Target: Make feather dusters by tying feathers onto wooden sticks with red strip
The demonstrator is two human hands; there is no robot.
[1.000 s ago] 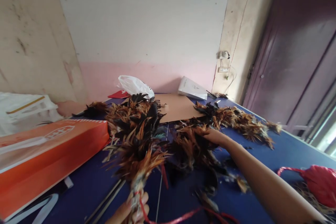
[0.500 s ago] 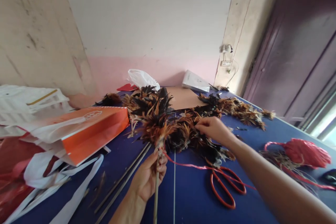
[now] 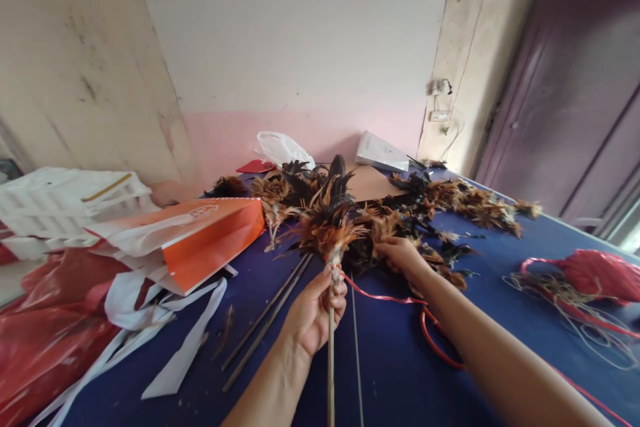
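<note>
In the head view, the left hand [image 3: 323, 310] gripped the feather duster [image 3: 331, 230] just below its feathers, which pointed to twelve o'clock. The right hand [image 3: 400, 255], at two o'clock from the left, touched loose feathers [image 3: 384, 225]; whether its fingers had closed on any could not be told. From the left hand, bare sticks [image 3: 270, 320] lay at nine o'clock, an orange paper bag [image 3: 215, 240] at ten and red plastic twine [image 3: 600, 273] at three.
</note>
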